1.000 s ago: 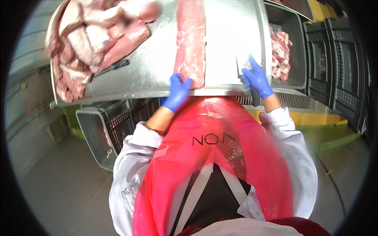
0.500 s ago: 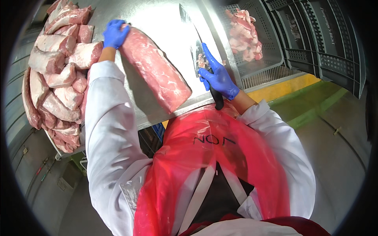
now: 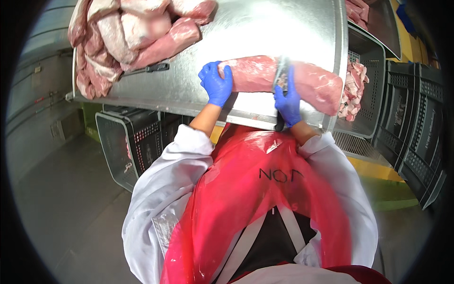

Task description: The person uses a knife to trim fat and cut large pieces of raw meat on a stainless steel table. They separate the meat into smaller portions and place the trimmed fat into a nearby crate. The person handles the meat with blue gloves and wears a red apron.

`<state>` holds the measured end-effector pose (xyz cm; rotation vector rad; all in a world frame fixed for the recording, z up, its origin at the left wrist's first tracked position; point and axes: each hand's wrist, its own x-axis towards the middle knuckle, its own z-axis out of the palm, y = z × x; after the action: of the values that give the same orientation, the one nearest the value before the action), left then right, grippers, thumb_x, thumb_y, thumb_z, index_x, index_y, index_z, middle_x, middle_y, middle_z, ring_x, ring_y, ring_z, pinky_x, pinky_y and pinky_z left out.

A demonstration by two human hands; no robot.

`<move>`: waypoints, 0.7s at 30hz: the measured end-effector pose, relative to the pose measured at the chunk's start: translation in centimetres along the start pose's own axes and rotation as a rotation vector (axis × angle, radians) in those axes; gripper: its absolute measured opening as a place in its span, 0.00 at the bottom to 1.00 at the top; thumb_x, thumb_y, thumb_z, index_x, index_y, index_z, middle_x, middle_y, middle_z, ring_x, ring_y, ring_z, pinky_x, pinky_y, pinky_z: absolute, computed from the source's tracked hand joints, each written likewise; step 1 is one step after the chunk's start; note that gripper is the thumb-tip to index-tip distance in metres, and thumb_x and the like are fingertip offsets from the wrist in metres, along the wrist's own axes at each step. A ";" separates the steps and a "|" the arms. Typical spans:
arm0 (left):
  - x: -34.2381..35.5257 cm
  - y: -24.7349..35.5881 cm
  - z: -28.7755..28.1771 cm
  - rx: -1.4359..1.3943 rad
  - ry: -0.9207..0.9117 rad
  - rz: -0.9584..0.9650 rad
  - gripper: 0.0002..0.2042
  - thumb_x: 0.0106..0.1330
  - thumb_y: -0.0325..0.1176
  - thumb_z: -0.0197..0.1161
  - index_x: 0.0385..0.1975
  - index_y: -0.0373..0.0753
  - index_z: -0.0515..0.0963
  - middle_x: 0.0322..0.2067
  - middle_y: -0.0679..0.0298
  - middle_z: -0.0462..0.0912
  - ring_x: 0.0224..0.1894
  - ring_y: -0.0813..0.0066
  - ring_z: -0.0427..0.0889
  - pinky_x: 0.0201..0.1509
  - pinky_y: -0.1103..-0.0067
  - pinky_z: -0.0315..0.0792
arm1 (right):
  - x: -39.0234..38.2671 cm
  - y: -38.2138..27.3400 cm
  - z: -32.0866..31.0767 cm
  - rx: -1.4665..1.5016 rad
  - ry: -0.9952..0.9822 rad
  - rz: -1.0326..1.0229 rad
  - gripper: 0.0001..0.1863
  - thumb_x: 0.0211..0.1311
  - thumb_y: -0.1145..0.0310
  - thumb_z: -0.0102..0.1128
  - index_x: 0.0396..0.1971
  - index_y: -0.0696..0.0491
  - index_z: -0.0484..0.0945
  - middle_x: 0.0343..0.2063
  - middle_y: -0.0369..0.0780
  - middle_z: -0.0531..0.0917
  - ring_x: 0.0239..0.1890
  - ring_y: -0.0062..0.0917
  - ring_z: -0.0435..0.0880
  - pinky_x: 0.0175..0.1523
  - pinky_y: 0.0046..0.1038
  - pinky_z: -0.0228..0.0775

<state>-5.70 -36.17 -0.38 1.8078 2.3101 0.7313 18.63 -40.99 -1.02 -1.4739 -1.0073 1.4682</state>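
A long pink pork loin (image 3: 250, 75) lies crosswise on the steel table (image 3: 231, 33). My left hand (image 3: 215, 84), in a blue glove, grips the loin's left end with curled fingers. My right hand (image 3: 288, 100), also gloved, holds a knife (image 3: 283, 72) by its black handle; the blade crosses the middle of the loin, index finger along it, and is blurred. I cannot tell whether it has cut into the meat. A second dark-handled tool (image 3: 157, 67) rests beside a pile of large meat pieces (image 3: 165, 42) at the upper left.
A dark crate of small trimmings (image 3: 354, 85) stands beyond the table's right edge, with a tray of meat (image 3: 357, 14) behind it. Stacked black crates (image 3: 411, 128) are at the far right. Another crate (image 3: 113, 151) sits below the table at left.
The loin has turned from lengthwise to crosswise on the table. My left hand has moved to its left end, and my right hand has brought the knife onto its middle.
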 end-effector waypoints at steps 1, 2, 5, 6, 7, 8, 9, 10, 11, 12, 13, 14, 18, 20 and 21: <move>-0.8 0.2 -1.8 0.016 -0.130 -0.043 0.14 0.63 0.41 0.66 0.43 0.40 0.81 0.43 0.53 0.81 0.51 0.52 0.77 0.59 0.58 0.67 | -0.2 -0.1 -0.4 -0.145 0.020 -0.088 0.44 0.67 0.72 0.52 0.79 0.39 0.42 0.23 0.35 0.78 0.19 0.17 0.72 0.24 0.23 0.71; -0.3 -0.5 -2.5 -0.068 -0.211 0.063 0.13 0.63 0.40 0.67 0.41 0.39 0.82 0.41 0.53 0.82 0.48 0.54 0.78 0.56 0.60 0.70 | 0.0 -0.3 -0.9 -0.131 0.008 -0.089 0.44 0.67 0.72 0.52 0.79 0.39 0.42 0.22 0.35 0.78 0.19 0.17 0.72 0.24 0.24 0.71; 1.2 -2.4 -3.6 -0.263 -0.530 0.220 0.11 0.62 0.37 0.68 0.37 0.37 0.82 0.35 0.55 0.84 0.39 0.58 0.83 0.47 0.66 0.75 | 0.9 -1.6 -1.9 -0.192 0.011 -0.046 0.44 0.67 0.72 0.53 0.79 0.36 0.43 0.21 0.37 0.78 0.19 0.18 0.74 0.25 0.24 0.73; 2.0 -2.0 -3.8 -0.277 -0.660 0.164 0.10 0.62 0.36 0.68 0.36 0.36 0.82 0.33 0.55 0.84 0.36 0.58 0.84 0.44 0.68 0.76 | 1.5 -3.1 -2.0 -0.246 -0.012 0.017 0.44 0.67 0.71 0.54 0.79 0.36 0.43 0.26 0.39 0.81 0.22 0.21 0.79 0.29 0.26 0.76; 2.4 -1.9 -3.7 -0.291 -0.791 0.110 0.10 0.62 0.35 0.69 0.35 0.35 0.82 0.31 0.54 0.85 0.34 0.59 0.85 0.42 0.69 0.77 | 2.0 -4.1 -2.1 -0.299 -0.032 0.081 0.44 0.68 0.69 0.55 0.78 0.35 0.43 0.30 0.42 0.85 0.26 0.24 0.84 0.33 0.27 0.79; 2.5 -1.7 -3.4 -0.294 -0.799 0.152 0.09 0.63 0.35 0.66 0.35 0.34 0.82 0.29 0.52 0.84 0.31 0.59 0.84 0.38 0.69 0.77 | 3.0 -4.0 -2.4 -0.421 -0.008 0.004 0.44 0.68 0.68 0.55 0.78 0.35 0.43 0.34 0.44 0.85 0.29 0.27 0.85 0.36 0.29 0.80; 2.5 -1.4 -3.5 -0.273 -0.800 0.195 0.09 0.64 0.35 0.65 0.34 0.34 0.82 0.29 0.51 0.84 0.31 0.59 0.85 0.38 0.69 0.77 | 4.1 -3.7 -2.7 -0.538 0.019 -0.071 0.44 0.68 0.67 0.56 0.78 0.35 0.43 0.39 0.46 0.86 0.33 0.30 0.87 0.40 0.30 0.81; 2.6 -1.0 -3.6 -0.251 -0.799 0.238 0.09 0.64 0.35 0.64 0.34 0.34 0.82 0.29 0.51 0.84 0.31 0.59 0.85 0.38 0.69 0.77 | 4.8 -3.3 -2.8 -0.654 0.047 -0.146 0.44 0.68 0.66 0.56 0.78 0.35 0.43 0.44 0.48 0.87 0.37 0.33 0.89 0.44 0.31 0.82; 2.8 -0.6 -3.8 -0.229 -0.803 0.281 0.10 0.65 0.35 0.63 0.34 0.34 0.82 0.29 0.50 0.84 0.31 0.59 0.85 0.38 0.69 0.77 | 4.8 -3.5 -2.4 -0.606 0.059 -0.197 0.44 0.68 0.65 0.56 0.78 0.34 0.43 0.46 0.50 0.86 0.40 0.36 0.89 0.46 0.33 0.81; 2.7 0.0 -4.8 -0.349 -0.884 0.105 0.10 0.65 0.35 0.62 0.33 0.33 0.81 0.29 0.49 0.84 0.32 0.56 0.84 0.39 0.67 0.77 | 4.7 -3.8 -1.9 -0.558 0.071 -0.250 0.44 0.68 0.65 0.56 0.78 0.34 0.43 0.49 0.51 0.85 0.44 0.38 0.88 0.49 0.34 0.80; 2.5 -0.4 -5.0 -0.318 -0.795 0.184 0.10 0.64 0.35 0.62 0.33 0.33 0.81 0.29 0.48 0.83 0.32 0.54 0.84 0.39 0.67 0.76 | 4.5 -3.9 -1.4 -0.510 0.083 -0.302 0.44 0.68 0.64 0.56 0.78 0.34 0.43 0.52 0.52 0.84 0.47 0.40 0.88 0.52 0.35 0.79; 2.1 -0.9 -4.8 -0.285 -0.707 0.260 0.10 0.64 0.35 0.62 0.33 0.33 0.81 0.29 0.48 0.83 0.32 0.52 0.84 0.40 0.66 0.76 | 3.1 -5.7 0.4 -0.462 0.044 -0.221 0.44 0.67 0.64 0.57 0.78 0.34 0.44 0.49 0.54 0.84 0.45 0.41 0.88 0.51 0.35 0.79; 1.9 -0.8 -5.4 -0.232 -0.628 0.363 0.10 0.63 0.35 0.62 0.32 0.33 0.80 0.29 0.46 0.83 0.33 0.48 0.83 0.40 0.64 0.76 | 1.4 -7.3 6.0 -0.526 -0.232 -0.009 0.41 0.67 0.66 0.56 0.77 0.36 0.49 0.42 0.54 0.85 0.36 0.38 0.88 0.45 0.33 0.79; 2.0 -1.0 -5.7 -0.290 -0.618 0.344 0.10 0.64 0.35 0.60 0.30 0.33 0.81 0.29 0.46 0.83 0.33 0.45 0.82 0.41 0.61 0.76 | 1.0 -7.8 7.1 -0.527 -0.385 0.154 0.41 0.66 0.68 0.57 0.77 0.38 0.51 0.34 0.49 0.86 0.31 0.29 0.87 0.43 0.30 0.79; 2.1 -1.1 -6.2 -0.317 -0.609 0.325 0.10 0.64 0.35 0.59 0.29 0.34 0.81 0.29 0.45 0.83 0.34 0.44 0.82 0.42 0.60 0.76 | 0.3 -7.5 6.4 -0.612 -0.419 0.058 0.41 0.66 0.68 0.57 0.77 0.38 0.52 0.34 0.48 0.86 0.31 0.29 0.86 0.43 0.29 0.79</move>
<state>-9.55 -36.23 4.96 1.9244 1.4574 0.4545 12.23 -37.97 5.85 -1.6430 -1.8038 1.6317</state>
